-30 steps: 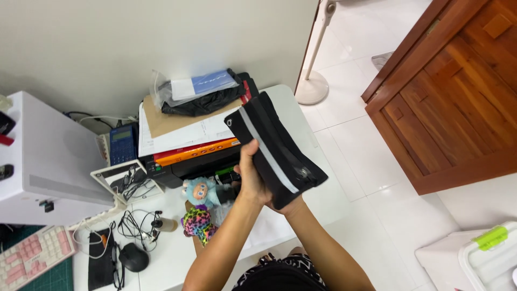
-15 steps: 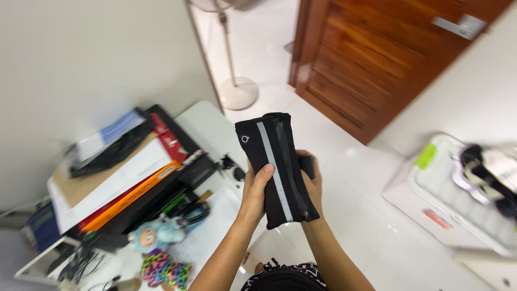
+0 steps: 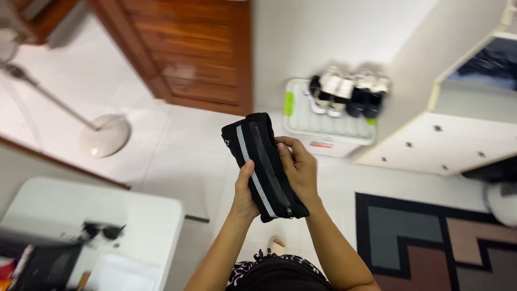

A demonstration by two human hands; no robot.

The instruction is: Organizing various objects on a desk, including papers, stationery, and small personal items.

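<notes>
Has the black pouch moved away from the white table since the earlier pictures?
Yes. The black pouch, held by both hands, was above the white table before; now it is over the floor to the table's right, nearer the white storage box.

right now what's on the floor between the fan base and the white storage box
Only bare white tile floor lies between the fan base and the white storage box, in the head view.

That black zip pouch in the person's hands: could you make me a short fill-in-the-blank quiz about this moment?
1. The black pouch has a ____ stripe running along its length.
2. The left hand and right hand both ____ the pouch.
3. Shoes sit on a white ____ by the wall.

Missing words: grey; hold; box
</notes>
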